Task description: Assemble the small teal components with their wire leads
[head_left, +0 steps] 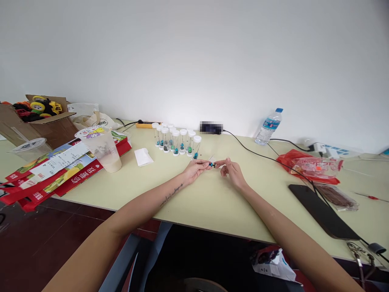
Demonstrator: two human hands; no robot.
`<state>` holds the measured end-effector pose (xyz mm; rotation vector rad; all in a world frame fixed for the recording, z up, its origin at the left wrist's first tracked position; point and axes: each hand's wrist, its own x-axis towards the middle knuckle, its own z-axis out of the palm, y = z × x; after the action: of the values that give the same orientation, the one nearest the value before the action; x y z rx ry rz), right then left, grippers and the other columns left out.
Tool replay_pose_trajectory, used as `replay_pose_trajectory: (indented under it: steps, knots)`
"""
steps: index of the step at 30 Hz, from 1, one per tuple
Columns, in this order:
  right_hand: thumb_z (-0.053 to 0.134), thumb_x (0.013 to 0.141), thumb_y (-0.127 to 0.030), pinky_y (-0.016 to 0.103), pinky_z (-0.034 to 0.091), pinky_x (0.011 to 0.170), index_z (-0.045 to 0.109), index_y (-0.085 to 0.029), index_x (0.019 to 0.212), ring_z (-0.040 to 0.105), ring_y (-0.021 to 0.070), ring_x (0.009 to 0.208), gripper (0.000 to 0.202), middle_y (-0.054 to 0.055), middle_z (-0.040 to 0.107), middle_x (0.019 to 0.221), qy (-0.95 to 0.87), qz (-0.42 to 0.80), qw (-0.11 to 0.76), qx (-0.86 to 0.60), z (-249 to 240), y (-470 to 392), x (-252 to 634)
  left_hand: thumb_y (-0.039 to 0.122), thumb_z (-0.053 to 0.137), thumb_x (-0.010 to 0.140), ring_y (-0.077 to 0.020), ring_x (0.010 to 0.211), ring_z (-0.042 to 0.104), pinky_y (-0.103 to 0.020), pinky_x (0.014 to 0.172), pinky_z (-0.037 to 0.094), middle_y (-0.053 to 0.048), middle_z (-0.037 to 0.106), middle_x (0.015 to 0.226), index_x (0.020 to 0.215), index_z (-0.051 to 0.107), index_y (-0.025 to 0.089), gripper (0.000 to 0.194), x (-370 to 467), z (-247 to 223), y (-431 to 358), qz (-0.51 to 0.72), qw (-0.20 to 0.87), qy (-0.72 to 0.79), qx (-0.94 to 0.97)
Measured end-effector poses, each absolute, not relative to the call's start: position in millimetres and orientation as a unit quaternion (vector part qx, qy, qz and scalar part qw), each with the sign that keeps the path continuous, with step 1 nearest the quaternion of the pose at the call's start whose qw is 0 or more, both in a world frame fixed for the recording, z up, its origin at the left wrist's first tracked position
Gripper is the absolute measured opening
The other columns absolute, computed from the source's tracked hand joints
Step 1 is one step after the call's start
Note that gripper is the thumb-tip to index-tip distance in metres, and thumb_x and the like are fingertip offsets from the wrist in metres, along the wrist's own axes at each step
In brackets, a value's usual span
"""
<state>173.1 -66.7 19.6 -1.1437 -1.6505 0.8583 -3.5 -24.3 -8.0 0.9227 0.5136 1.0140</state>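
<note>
My left hand (196,170) pinches a small shiny blue piece (212,164) between thumb and fingers, over the table. A thin wire-like line rises near it; the piece is too small to name exactly. My right hand (232,172) is just to its right, index finger stretched toward the dark end of the piece, at or nearly touching it. The right thumb points up, apart from the index finger, and the other fingers are loosely bent. Just behind stand several clear tubes with white caps (183,132), holding blue and green pieces with thin wires.
Left of my hands are a folded white tissue (143,157), a drink cup (105,152), red bags (75,174) and a cardboard box (57,127). A water bottle (269,127), a red plastic bag (310,165) and a black phone-like slab (323,211) lie right. A cable (252,149) crosses the table.
</note>
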Motion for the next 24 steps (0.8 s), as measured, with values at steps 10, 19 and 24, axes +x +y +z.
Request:
replay_pose_trajectory:
  steps: [10,19,24]
  knots:
    - [0.027,0.082,-0.063,0.025,0.038,0.045,0.066,-0.015,0.091,0.047,0.0106,0.050,0.062,0.010,0.062,0.086,-0.668,0.364,0.457,-0.461,20.8,-66.4,173.6,0.013,0.067,0.067,-0.0113,0.075,0.063,-0.027,0.088,0.044,-0.006,0.066,0.080,0.084,0.065,0.009,0.018,-3.9,-10.0,-22.8,0.463,0.743,0.227,0.426]
    - [0.028,0.083,-0.062,0.023,0.038,0.042,0.066,-0.015,0.093,0.047,0.0094,0.048,0.061,0.010,0.062,0.090,-0.664,0.373,0.458,-0.459,20.0,-66.2,173.3,0.013,0.067,0.067,-0.0114,0.075,0.063,-0.027,0.089,0.043,-0.007,0.066,0.081,0.084,0.066,0.008,0.017,-3.1,-11.4,-21.5,0.466,0.741,0.227,0.426]
    - [0.028,0.082,-0.062,0.021,0.037,0.039,0.065,-0.014,0.090,0.048,0.0091,0.048,0.061,0.010,0.061,0.086,-0.664,0.369,0.453,-0.467,19.2,-66.1,173.7,0.012,0.067,0.067,-0.0119,0.076,0.063,-0.028,0.090,0.043,-0.007,0.066,0.080,0.084,0.065,0.008,0.018,-3.4,-10.7,-22.0,0.464,0.742,0.233,0.424]
